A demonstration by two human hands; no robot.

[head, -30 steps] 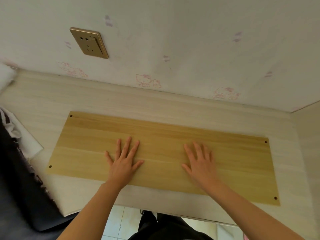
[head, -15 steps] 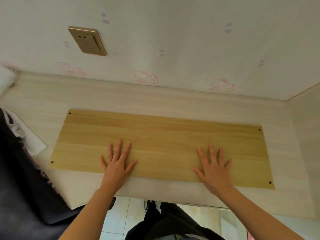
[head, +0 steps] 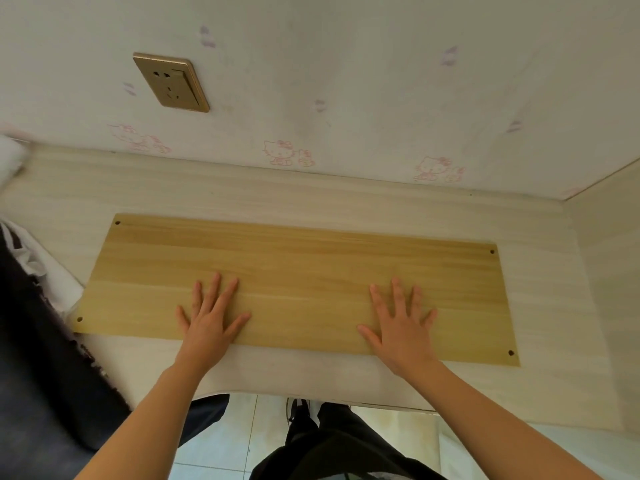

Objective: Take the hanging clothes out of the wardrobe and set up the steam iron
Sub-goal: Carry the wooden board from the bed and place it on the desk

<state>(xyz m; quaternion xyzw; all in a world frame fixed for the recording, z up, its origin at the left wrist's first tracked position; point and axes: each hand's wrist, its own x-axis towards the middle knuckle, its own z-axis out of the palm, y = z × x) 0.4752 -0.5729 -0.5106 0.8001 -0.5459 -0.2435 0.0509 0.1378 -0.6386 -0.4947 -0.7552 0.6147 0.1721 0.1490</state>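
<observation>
From the head view, a long wood board [head: 311, 265] lies flat on a pale desk [head: 277, 199]. It has a small hole near each corner.

The left hand [head: 209, 320] lies flat on the board, near its front edge and left of the middle. Its fingers [head: 216, 289] are straight and spread apart. They hold nothing.

The right hand [head: 401, 327] lies flat on the board too, near the front edge and more to the right. Its fingers [head: 398, 292] are straight and spread apart as well. The two hands are well apart.

A dark cloth [head: 38, 358] lies at the left end of the desk and hangs over the front. It sits just beside the board's left corner. A white cloth [head: 31, 251] lies with it. I cannot tell what kind of clothes they are.

The wall [head: 346, 64] behind the desk has small pink cat drawings [head: 280, 152]. A gold socket [head: 171, 83] is on the wall, up and to the left.

Below the desk are black trousers [head: 332, 441], a shoe [head: 294, 408] and a tiled floor [head: 225, 441].
</observation>
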